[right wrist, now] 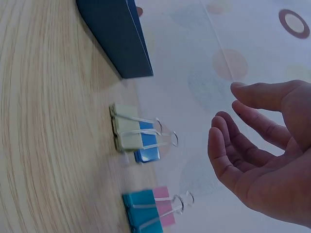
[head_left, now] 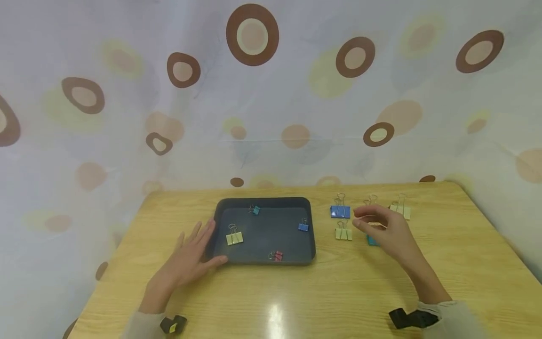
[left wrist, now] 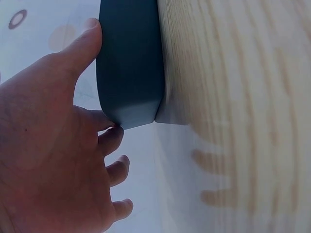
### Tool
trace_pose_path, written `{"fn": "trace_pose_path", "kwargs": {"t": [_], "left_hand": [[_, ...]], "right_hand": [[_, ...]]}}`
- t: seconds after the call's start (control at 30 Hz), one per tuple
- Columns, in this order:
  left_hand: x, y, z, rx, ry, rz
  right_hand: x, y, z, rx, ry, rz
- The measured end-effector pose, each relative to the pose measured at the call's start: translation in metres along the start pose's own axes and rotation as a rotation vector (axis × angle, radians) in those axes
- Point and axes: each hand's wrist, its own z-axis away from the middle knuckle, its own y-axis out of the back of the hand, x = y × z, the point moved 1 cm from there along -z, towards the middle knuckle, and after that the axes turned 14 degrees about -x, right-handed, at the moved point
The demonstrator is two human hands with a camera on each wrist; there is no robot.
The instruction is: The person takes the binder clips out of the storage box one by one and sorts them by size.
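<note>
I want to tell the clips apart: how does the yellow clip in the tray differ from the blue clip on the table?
The yellow clip lies inside the dark tray, near the left hand; the blue clip stands on the bare table, beside the right hand. Their colours differ, pale yellow against blue. Both are binder clips with wire handles.

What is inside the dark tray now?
Four binder clips lie in the tray: a yellow clip, a teal clip, a blue clip and a red clip. The near wall partly hides the red one.
</note>
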Motion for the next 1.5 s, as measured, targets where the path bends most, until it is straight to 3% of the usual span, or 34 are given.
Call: {"fn": "trace_pose_path", "kwargs": {"t": [0.23, 0.57, 1.2, 1.5], "left_hand": [[0.001, 0.002, -0.002, -0.009, 0.004, 0.012], [-0.001, -0.002, -0.001, -0.010, 0.017, 0.010], [0.000, 0.003, 0.001, -0.011, 0.014, -0.004], [-0.001, 0.002, -0.002, -0.019, 0.018, -0.024]], "right_hand": [[-0.011, -0.025, -0.020, -0.056, 0.043, -0.066], [-0.024, -0.081, -0.047, -0.131, 0.054, -0.173], [-0.051, -0.169, -0.095, -0.223, 0.083, -0.155], [-0.056, -0.202, -0.117, -0.299, -0.030, -0.128]]}}
